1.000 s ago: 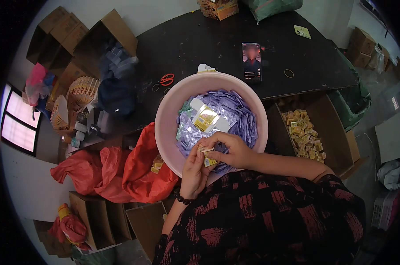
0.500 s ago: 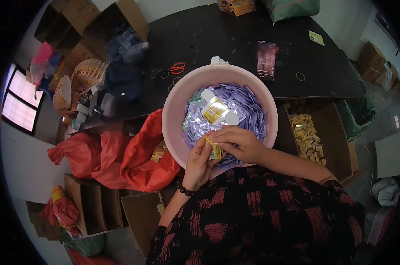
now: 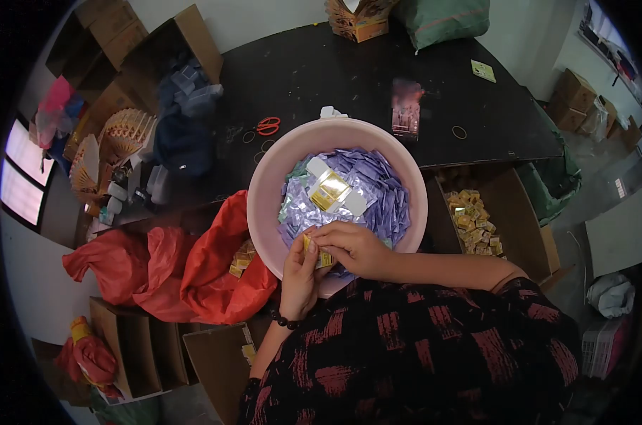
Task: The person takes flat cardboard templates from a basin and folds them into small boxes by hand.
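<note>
A small yellow box (image 3: 326, 261) is held between my two hands over the near side of a pale pink basin (image 3: 259, 191). My left hand (image 3: 300, 275) is closed round it from the left, thumb on top. From the right, my right hand (image 3: 358, 248) pinches at its upper end, and its fingers cover part of it. Heaped in the basin are flat purple sachets (image 3: 383, 185), with some greenish ones at the left. On top of them lies a flattened yellow-and-white carton (image 3: 331, 190) with its white end flaps spread.
Left of the basin, a red plastic bag (image 3: 215, 280) holds small yellow boxes (image 3: 242, 256). Right of it, a cardboard box (image 3: 523, 212) contains many more. On the black table (image 3: 321, 71) lie red-handled scissors (image 3: 268, 126), rubber bands and a phone (image 3: 406, 110).
The whole view has shifted, so the basin and table appear further left and slightly lower. Both hands still hold the yellow box, with the right fingers now closer to the left thumb.
</note>
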Motion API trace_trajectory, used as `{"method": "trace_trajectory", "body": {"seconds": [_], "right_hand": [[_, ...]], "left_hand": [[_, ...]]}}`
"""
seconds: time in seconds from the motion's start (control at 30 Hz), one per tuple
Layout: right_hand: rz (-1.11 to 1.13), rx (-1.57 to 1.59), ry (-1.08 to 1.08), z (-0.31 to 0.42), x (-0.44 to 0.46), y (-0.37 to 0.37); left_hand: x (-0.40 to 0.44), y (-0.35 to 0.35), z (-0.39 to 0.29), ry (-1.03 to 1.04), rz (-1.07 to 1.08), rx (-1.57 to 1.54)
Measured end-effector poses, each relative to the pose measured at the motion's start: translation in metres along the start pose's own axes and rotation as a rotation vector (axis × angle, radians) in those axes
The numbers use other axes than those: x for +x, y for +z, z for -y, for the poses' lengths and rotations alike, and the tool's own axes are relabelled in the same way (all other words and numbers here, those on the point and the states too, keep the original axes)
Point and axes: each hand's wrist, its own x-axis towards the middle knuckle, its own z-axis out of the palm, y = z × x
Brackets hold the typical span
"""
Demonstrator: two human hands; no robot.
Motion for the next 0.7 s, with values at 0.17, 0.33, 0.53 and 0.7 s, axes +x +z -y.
{"method": "trace_trajectory", "body": {"seconds": [0.17,0.33,0.53,0.7], "right_hand": [[0.022,0.213,0.12,0.003,0.009,-0.008],[0.11,-0.008,-0.044,0.0,0.013,-0.019],[0.307,-0.309,-0.198,0.007,0.015,-0.03],[0.251,-0.386,-0.121,0.011,0.007,-0.023]], "left_hand": [[-0.003,-0.007,-0.011,0.133,0.028,0.076],[-0.002,-0.011,-0.017,0.136,0.054,0.16],[-0.002,-0.015,-0.019,0.143,0.097,0.355],[0.002,-0.015,-0.011,0.119,0.07,0.346]]}}
